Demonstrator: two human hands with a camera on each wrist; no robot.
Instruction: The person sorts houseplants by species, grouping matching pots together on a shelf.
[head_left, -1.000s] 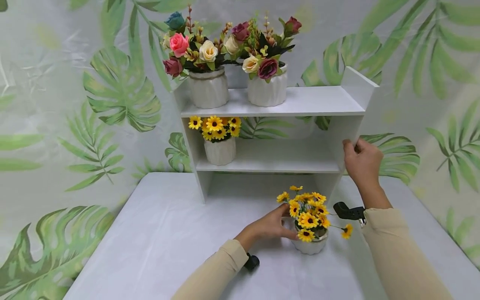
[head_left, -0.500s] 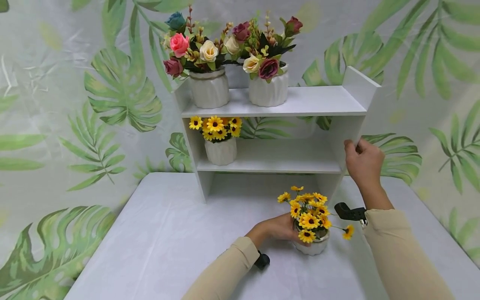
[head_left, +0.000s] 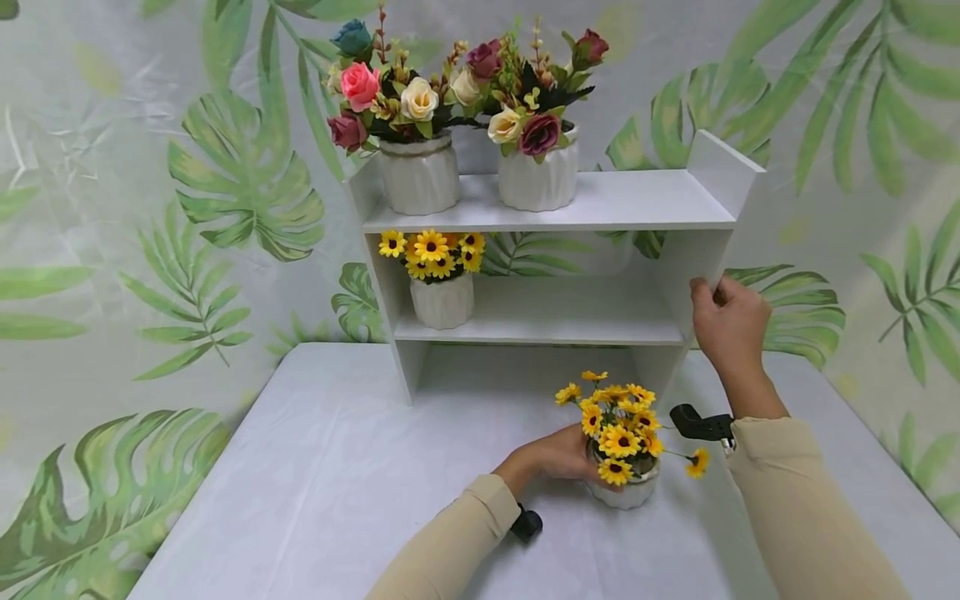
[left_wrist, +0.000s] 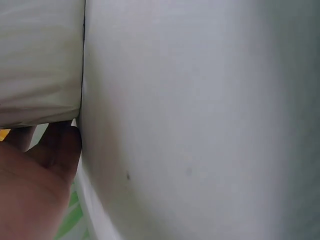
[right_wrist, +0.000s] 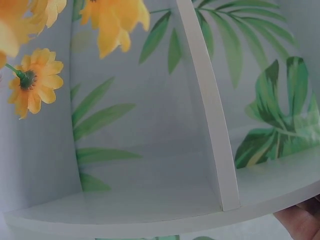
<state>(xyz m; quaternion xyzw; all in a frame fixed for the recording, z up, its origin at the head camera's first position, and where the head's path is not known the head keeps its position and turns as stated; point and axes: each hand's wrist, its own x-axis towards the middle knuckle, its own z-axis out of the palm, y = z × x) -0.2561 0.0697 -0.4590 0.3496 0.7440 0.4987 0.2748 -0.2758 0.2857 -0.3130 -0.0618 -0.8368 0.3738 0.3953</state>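
Note:
On the table stands a white ribbed pot (head_left: 628,496) of yellow artificial sunflowers (head_left: 618,440). My left hand (head_left: 557,455) grips this pot from its left side, thumb across the front; its other fingers are mostly hidden behind the pot and blooms. In the left wrist view the fingers (left_wrist: 65,150) lie against the pot (left_wrist: 40,60), low by the tablecloth. My right hand (head_left: 731,325) pinches the front edge of the right side panel of a white shelf unit (head_left: 622,200), level with its middle board. Part of that hand (right_wrist: 300,222) shows at the panel in the right wrist view.
Two white pots of mixed roses (head_left: 418,179) (head_left: 538,177) stand on the top board. A smaller pot of sunflowers (head_left: 442,302) sits at the left of the middle board (head_left: 570,312). White cloth covers the table (head_left: 300,483); a leaf-patterned backdrop (head_left: 247,175) hangs behind.
My left hand has moved right, from touching the sunflower pot's side to gripping it. The right hand keeps its hold on the shelf panel, and the pot stays in place.

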